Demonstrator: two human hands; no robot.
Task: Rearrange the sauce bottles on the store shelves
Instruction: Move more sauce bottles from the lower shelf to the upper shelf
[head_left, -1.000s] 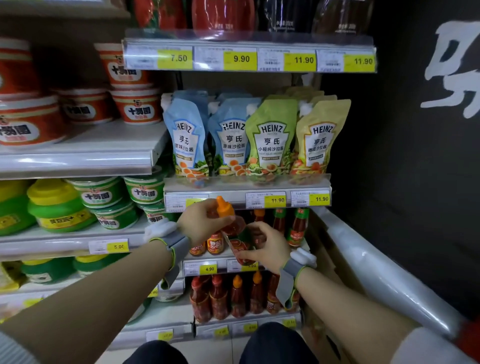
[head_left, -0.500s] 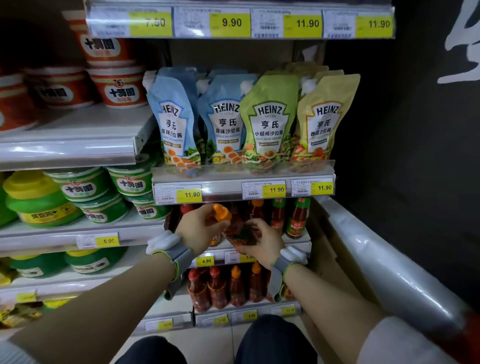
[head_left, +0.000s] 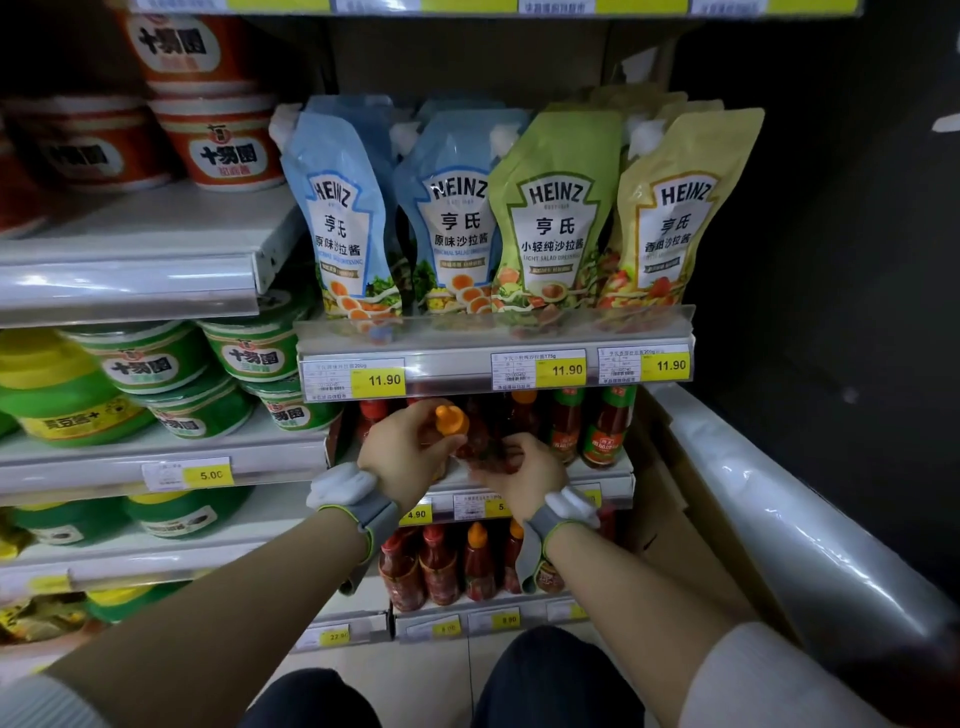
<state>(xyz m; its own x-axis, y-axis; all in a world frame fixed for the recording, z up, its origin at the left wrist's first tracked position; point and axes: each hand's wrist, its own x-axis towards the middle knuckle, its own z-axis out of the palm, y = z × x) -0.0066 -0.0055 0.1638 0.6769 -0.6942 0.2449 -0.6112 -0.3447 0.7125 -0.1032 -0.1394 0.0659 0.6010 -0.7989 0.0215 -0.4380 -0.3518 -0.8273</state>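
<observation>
Over the last second the orange-capped sauce bottle (head_left: 451, 431) has gone from being held out in front of the shelf edge to being pushed in under the price rail (head_left: 496, 366), so that its cap now sits just below the 11.90 tag and its body lies among the other bottles on the middle sauce shelf (head_left: 618, 470). The left hand (head_left: 410, 452) still wraps the bottle near its neck, fingers curled round it, and the right hand (head_left: 519, 470) has followed it inward with fingers curled at the lower body, seemingly steadying or turning it. This reads as the placing step nearly done: the bottle is over its row and probably only needs setting upright and letting go. Much is hard to make out here. The shelf interior is dark, the bottle's label and base are covered by both hands, and whether the base already touches the shelf cannot be told. The red-capped bottle (head_left: 373, 410) to the left shows only its top, and the green-labelled bottles (head_left: 605, 431) to the right are partly cut by the rail. The lower row of sauce bottles (head_left: 441, 566) is partly hidden behind the wrists and their grey bands. The Heinz pouches (head_left: 556, 218) above stand untouched.
</observation>
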